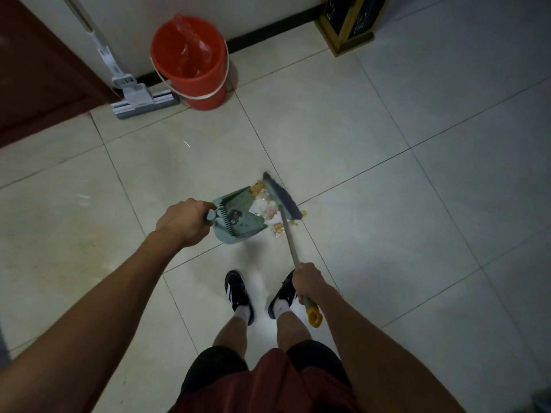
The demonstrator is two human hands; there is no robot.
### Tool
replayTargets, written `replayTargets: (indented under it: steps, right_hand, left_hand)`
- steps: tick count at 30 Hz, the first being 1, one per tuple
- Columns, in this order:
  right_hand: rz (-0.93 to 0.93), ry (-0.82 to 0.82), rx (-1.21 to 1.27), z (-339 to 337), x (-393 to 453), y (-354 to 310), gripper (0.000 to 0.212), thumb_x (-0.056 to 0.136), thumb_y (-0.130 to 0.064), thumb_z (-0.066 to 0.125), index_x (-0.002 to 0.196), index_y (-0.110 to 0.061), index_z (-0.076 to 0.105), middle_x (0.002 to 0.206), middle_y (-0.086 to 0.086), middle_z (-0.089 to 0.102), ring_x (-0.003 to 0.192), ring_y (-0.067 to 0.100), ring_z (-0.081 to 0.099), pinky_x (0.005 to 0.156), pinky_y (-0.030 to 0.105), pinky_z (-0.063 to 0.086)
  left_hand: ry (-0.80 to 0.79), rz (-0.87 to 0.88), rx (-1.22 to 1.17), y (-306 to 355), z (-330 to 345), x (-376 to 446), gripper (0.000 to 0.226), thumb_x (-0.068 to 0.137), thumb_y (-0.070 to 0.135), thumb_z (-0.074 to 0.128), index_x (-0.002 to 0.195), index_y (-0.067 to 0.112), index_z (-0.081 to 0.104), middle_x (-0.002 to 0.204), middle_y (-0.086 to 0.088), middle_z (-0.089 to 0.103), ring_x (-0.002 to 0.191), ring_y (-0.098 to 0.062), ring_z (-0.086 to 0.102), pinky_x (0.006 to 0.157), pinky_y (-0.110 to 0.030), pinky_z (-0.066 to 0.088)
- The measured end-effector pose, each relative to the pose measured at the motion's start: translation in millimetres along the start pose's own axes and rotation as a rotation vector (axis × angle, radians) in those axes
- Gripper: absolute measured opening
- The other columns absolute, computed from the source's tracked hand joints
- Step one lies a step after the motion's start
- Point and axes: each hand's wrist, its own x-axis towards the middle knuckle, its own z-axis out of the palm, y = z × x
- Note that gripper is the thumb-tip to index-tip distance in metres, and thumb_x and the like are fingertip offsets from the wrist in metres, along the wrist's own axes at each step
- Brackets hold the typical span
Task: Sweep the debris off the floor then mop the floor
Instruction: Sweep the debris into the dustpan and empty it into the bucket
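Note:
A green dustpan sits on the tiled floor ahead of my feet, its mouth facing right. My left hand grips its handle. My right hand grips the pale stick of a broom, whose dark head stands at the dustpan's mouth. White and yellowish debris lies between the broom head and the pan, partly on the pan's lip. A few scraps remain just outside it. A grey flat mop leans against the wall at the upper left.
A red bucket lined with a red plastic bag stands by the wall, beside the mop head. A brown door fills the upper left. A dark box with a gold frame stands at the top right.

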Motion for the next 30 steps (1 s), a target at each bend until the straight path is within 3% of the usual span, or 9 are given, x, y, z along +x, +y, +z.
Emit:
replayTargets:
  steps: [4,7,9,11,13,16,18,22,30]
  right_hand:
    - [-0.016,-0.032,-0.020,14.9,-13.1,-6.7,0.038,0.099,-0.013,0.043,0.131,0.004,0.054,0.083,0.008,0.052,0.075,0.028,0.055,0.077,0.036,0.051]
    - [-0.110,-0.050,-0.185,19.6,-29.3,-15.7,0.045,0.095,-0.025,0.064,0.129,0.003,0.058,0.127,0.016,0.057,0.121,0.030,0.052,0.105,0.033,0.042]
    - [-0.143,-0.067,-0.230,25.1,-35.2,-14.7,0.040,0.098,-0.023,0.060,0.128,0.003,0.058,0.136,0.018,0.053,0.129,0.030,0.046,0.107,0.033,0.040]
    - [-0.082,-0.058,-0.124,25.2,-36.9,-15.2,0.034,0.099,-0.022,0.057,0.123,0.001,0.061,0.127,0.016,0.060,0.121,0.028,0.052,0.102,0.034,0.043]
    - [-0.016,-0.102,0.084,28.0,-38.6,-14.2,0.027,0.098,-0.020,0.054,0.114,-0.001,0.064,0.100,0.013,0.066,0.095,0.026,0.062,0.089,0.037,0.050]
    - [0.011,-0.065,0.185,32.0,-47.7,-15.4,0.020,0.098,-0.014,0.042,0.082,-0.012,0.054,0.070,0.011,0.053,0.057,0.023,0.054,0.065,0.042,0.055]
    - [0.001,-0.072,0.187,32.1,-52.8,-12.4,0.025,0.098,-0.015,0.042,0.073,-0.016,0.046,0.067,0.011,0.053,0.053,0.022,0.053,0.055,0.038,0.051]
    - [0.052,-0.125,0.333,15.9,-65.9,-3.3,0.018,0.097,-0.015,0.045,0.083,-0.007,0.052,0.060,0.008,0.048,0.040,0.013,0.041,0.039,0.024,0.038]
    - [0.035,-0.057,0.485,-5.0,-78.2,-5.1,0.025,0.096,-0.015,0.046,0.072,-0.009,0.049,0.056,0.010,0.044,0.038,0.016,0.036,0.042,0.021,0.030]
  left_hand:
    - [-0.006,-0.012,0.001,-4.8,8.6,-8.1,0.023,0.090,0.018,0.060,0.106,0.031,0.069,0.092,-0.003,0.069,0.079,-0.029,0.064,0.064,-0.032,0.047]
    - [0.011,-0.050,-0.057,-6.8,14.8,-14.2,0.020,0.091,0.020,0.060,0.104,0.031,0.069,0.094,-0.004,0.070,0.081,-0.030,0.064,0.066,-0.033,0.048]
    - [0.029,-0.075,-0.105,-7.6,20.2,-19.0,0.018,0.090,0.021,0.061,0.103,0.031,0.069,0.095,-0.005,0.071,0.084,-0.032,0.064,0.068,-0.034,0.048]
    - [0.033,-0.075,-0.118,-5.7,26.2,-24.3,0.018,0.091,0.021,0.060,0.103,0.030,0.069,0.097,-0.006,0.071,0.085,-0.032,0.064,0.069,-0.034,0.049]
    - [0.029,-0.074,-0.116,-3.8,30.2,-30.7,0.019,0.092,0.021,0.059,0.106,0.030,0.069,0.098,-0.006,0.071,0.084,-0.031,0.064,0.070,-0.034,0.049]
    - [0.046,-0.100,-0.144,-2.7,29.4,-35.7,0.018,0.093,0.022,0.058,0.104,0.029,0.070,0.098,-0.007,0.070,0.083,-0.032,0.063,0.070,-0.036,0.050]
    - [0.066,-0.125,-0.180,-3.2,26.2,-37.5,0.016,0.091,0.022,0.058,0.100,0.028,0.070,0.097,-0.008,0.070,0.086,-0.035,0.064,0.072,-0.038,0.053]
    - [0.072,-0.138,-0.197,-8.7,23.2,-43.5,0.013,0.089,0.021,0.060,0.096,0.028,0.069,0.096,-0.008,0.070,0.086,-0.035,0.065,0.073,-0.038,0.053]
    - [0.067,-0.184,-0.214,-30.6,24.4,-56.5,0.016,0.090,0.023,0.062,0.102,0.027,0.071,0.103,-0.011,0.071,0.094,-0.037,0.066,0.073,-0.035,0.049]
